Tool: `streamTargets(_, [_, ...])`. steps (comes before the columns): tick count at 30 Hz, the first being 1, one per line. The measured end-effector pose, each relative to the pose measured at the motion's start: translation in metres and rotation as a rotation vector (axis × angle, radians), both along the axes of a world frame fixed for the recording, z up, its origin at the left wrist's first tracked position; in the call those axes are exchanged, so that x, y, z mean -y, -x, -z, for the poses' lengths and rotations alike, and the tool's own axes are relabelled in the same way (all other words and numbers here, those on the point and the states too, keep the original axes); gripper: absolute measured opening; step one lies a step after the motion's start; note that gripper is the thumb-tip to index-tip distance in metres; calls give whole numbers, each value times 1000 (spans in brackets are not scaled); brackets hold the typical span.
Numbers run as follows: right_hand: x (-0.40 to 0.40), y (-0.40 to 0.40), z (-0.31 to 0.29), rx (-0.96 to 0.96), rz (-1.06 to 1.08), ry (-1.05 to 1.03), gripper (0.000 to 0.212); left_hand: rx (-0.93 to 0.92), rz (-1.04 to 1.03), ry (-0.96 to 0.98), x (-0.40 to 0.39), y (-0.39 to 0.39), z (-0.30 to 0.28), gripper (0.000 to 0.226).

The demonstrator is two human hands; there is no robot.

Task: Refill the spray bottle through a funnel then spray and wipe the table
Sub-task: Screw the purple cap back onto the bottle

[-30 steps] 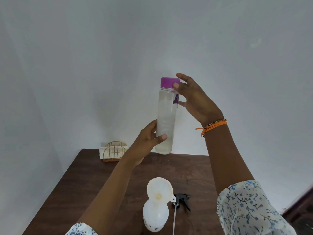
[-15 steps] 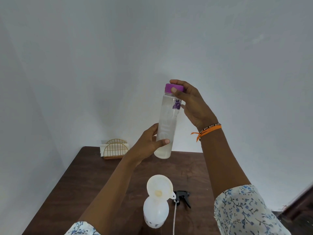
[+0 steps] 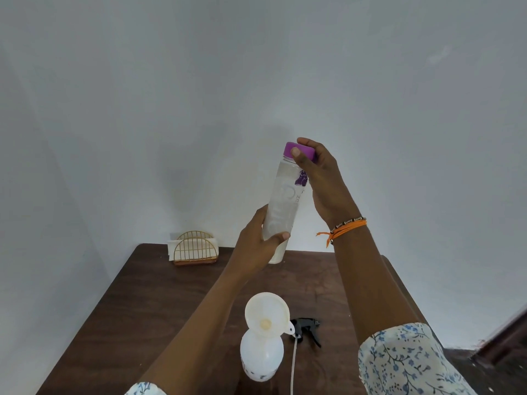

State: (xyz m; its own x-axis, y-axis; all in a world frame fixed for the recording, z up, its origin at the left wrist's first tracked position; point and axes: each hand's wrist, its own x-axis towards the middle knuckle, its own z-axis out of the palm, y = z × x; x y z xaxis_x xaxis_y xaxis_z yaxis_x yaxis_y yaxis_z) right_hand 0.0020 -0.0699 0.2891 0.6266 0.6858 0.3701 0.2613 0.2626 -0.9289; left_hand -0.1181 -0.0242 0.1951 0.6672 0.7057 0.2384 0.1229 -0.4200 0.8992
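Clear bottle (image 3: 281,206) held above desk (image 3: 159,295), purple cap (image 3: 299,151) on
Left hand (image 3: 256,246) grasps bottle base; right hand (image 3: 319,172) grip wraps cap; funnel (image 3: 266,313) seated in spray bottle (image 3: 261,354); trigger head (image 3: 306,329) beside it

This looks like a plain room in a home. A dark wooden table (image 3: 159,303) stands below the hands, pushed into a corner of bare white walls (image 3: 142,109). A gold wire napkin holder (image 3: 195,248) sits left of the hands.
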Motion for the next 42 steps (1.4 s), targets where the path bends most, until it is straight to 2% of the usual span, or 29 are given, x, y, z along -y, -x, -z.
streamTargets(5, [7,-6,20,-19,-169,122,60,46,21,26,-11,0,8,59])
streamTargets(8, [5,-11,45,-21,-180,253,64,51,25,53,-18,-2,17,58])
streamTargets(13, [-6,-19,82,-78,-169,334,37,1,43,110,-31,-7,46,55])
streamTargets(22, [-67,-35,171,60,-18,487,50,-189,-213,262,-73,-4,115,28])
streamTargets(27, [-118,-39,220,132,17,510,51,-233,-331,354,-95,-4,147,22])
streamTargets(32, [-156,-45,256,148,58,515,51,-254,-354,441,-113,-6,164,19])
streamTargets(42, [-193,-47,279,127,85,486,53,-253,-378,520,-130,-11,176,16])
